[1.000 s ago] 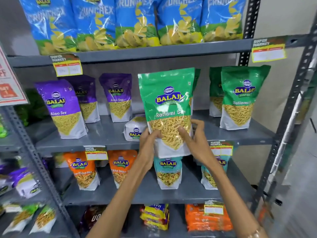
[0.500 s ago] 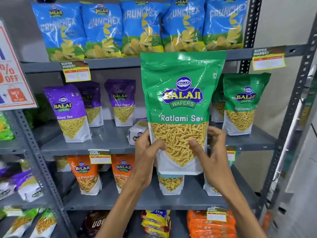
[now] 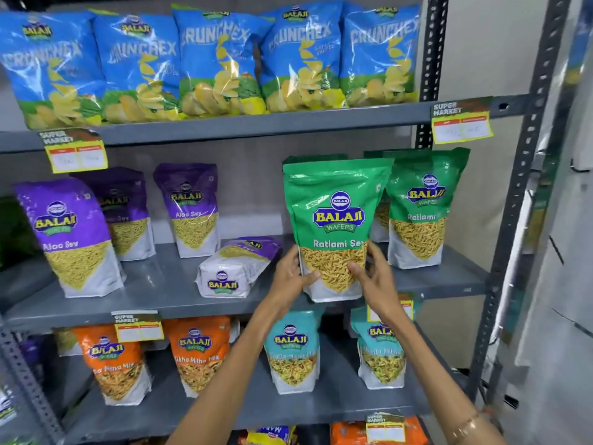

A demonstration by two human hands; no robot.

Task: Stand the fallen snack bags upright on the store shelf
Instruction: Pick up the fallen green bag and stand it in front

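Note:
A green Ratlami Sev bag [image 3: 337, 216] stands upright at the front of the grey middle shelf [image 3: 167, 290]. My left hand [image 3: 290, 279] grips its lower left side and my right hand [image 3: 373, 277] grips its lower right side. To its left a purple Aloo Sev bag [image 3: 236, 268] lies flat on the shelf, bottom end toward me. More green Ratlami bags [image 3: 420, 207] stand to the right, one partly hidden behind the held bag. Three purple Aloo Sev bags [image 3: 67, 236] stand on the left.
Blue Crunchex bags [image 3: 218, 59] line the top shelf. Orange bags [image 3: 197, 354] and teal bags [image 3: 293, 351] stand on the lower shelf. Yellow price tags [image 3: 75, 152] hang off shelf edges. A perforated steel upright [image 3: 516, 200] bounds the right side, with a wall beyond.
The green bag, held up close to me half a second ago, has moved forward and down onto the middle shelf, still in both hands.

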